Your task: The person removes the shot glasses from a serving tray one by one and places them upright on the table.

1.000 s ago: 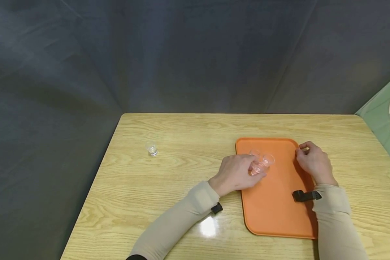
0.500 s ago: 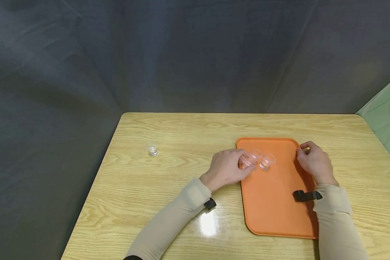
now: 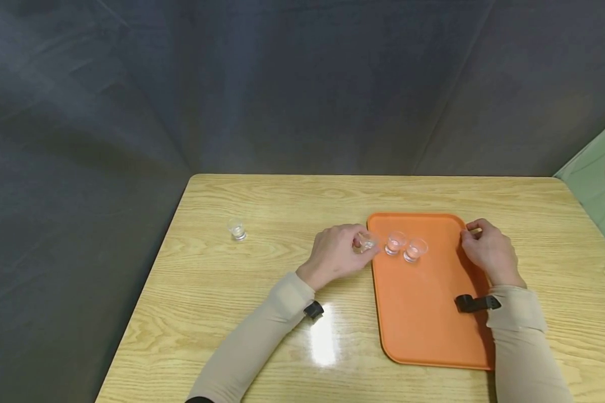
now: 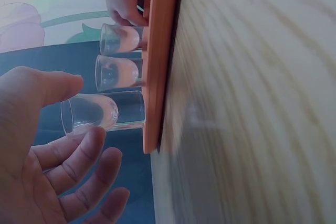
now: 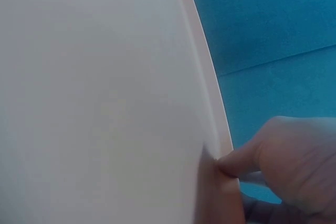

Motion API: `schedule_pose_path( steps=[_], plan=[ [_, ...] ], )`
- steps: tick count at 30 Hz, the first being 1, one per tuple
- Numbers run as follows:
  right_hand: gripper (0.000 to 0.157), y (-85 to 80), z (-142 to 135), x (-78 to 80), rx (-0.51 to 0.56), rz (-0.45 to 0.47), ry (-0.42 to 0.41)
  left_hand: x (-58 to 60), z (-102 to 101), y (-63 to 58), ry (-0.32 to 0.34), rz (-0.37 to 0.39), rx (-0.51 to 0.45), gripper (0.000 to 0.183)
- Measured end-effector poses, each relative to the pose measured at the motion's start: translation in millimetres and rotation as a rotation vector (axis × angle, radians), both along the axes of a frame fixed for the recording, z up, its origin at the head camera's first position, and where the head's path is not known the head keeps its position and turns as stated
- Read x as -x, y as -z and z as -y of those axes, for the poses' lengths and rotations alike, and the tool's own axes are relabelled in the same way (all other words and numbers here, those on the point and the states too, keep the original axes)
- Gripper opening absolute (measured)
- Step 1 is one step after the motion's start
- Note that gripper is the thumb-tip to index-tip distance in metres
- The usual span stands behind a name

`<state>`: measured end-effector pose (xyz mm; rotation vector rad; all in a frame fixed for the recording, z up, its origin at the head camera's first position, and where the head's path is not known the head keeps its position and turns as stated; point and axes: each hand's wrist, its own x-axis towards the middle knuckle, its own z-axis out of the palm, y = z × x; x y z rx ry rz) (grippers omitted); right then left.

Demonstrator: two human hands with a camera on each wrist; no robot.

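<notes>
My left hand (image 3: 340,251) pinches a clear shot glass (image 4: 94,113) between thumb and fingers, at the left rim of the orange tray (image 3: 433,313). In the left wrist view the glass's base is close to the rim; I cannot tell whether they touch. Two more shot glasses stand upright side by side on the tray, a left one (image 3: 395,244) and a right one (image 3: 414,251). At the tray's right rim my right hand (image 3: 490,252) pinches the edge, its thumb (image 5: 241,161) on the inside in the right wrist view.
Another clear shot glass (image 3: 238,230) stands upright at the left of the wooden table (image 3: 206,291). Dark cloth (image 3: 302,89) hangs behind and left of the table. Green patterned cloth (image 3: 600,179) lies beyond the right edge.
My left hand has moved left and slightly away from me with one shot glass, from beside the other two to the tray's left rim. My right hand has stayed on the tray's edge.
</notes>
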<state>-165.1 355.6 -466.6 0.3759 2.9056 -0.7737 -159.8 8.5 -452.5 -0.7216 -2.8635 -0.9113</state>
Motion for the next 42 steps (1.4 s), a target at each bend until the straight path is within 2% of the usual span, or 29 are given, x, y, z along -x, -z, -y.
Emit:
schedule_pose_path(
  steps=[6, 18, 27, 42],
  plan=[
    [0.047, 0.1, 1, -0.3, 0.003, -0.004, 0.003, 2.6, 8, 0.3, -0.013, 0.004, -0.015, 0.032],
    [0.047, -0.3, 1, -0.4, -0.001, -0.011, 0.008, 8.0, 39, 3.1, -0.090, 0.059, 0.034, 0.043],
    [0.047, -0.9, 4, 0.9, 0.000, -0.018, -0.001, 9.4, 71, 5.6, -0.143, 0.045, 0.050, 0.044],
    [0.048, -1.2, 3, -1.5, -0.005, -0.014, 0.003, 5.4, 128, 7.0, -0.220, 0.047, 0.045, 0.044]
  ],
)
